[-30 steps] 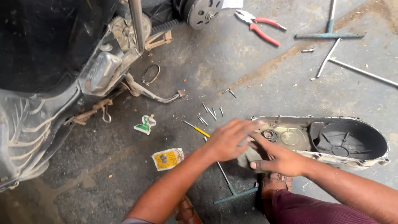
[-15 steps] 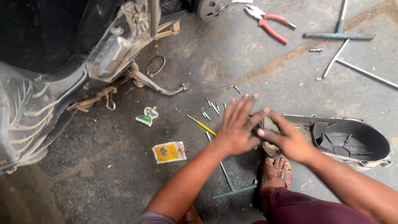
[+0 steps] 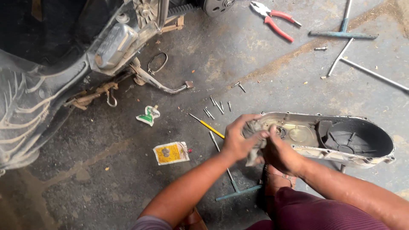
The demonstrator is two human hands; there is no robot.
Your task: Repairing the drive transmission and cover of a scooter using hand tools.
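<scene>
A grey rag (image 3: 254, 142) is bunched between both my hands, just left of a metal engine side cover (image 3: 362, 159) that lies open side up on the concrete floor. My left hand (image 3: 238, 138) grips the rag from the left. My right hand (image 3: 279, 153) presses against it from the right, close to the cover's near end. Most of the rag is hidden by my fingers.
A scooter body (image 3: 51, 68) fills the upper left, with its kick lever (image 3: 164, 87) sticking out. Several bolts (image 3: 217, 104), a yellow screwdriver (image 3: 208, 125), two sachets (image 3: 170, 152), red pliers (image 3: 275, 19) and T-handle wrenches (image 3: 345, 34) lie around. My sandalled foot (image 3: 277, 181) rests below the hands.
My hands were spread open over the cover's near end; they have closed together around the rag. The view has shifted slightly.
</scene>
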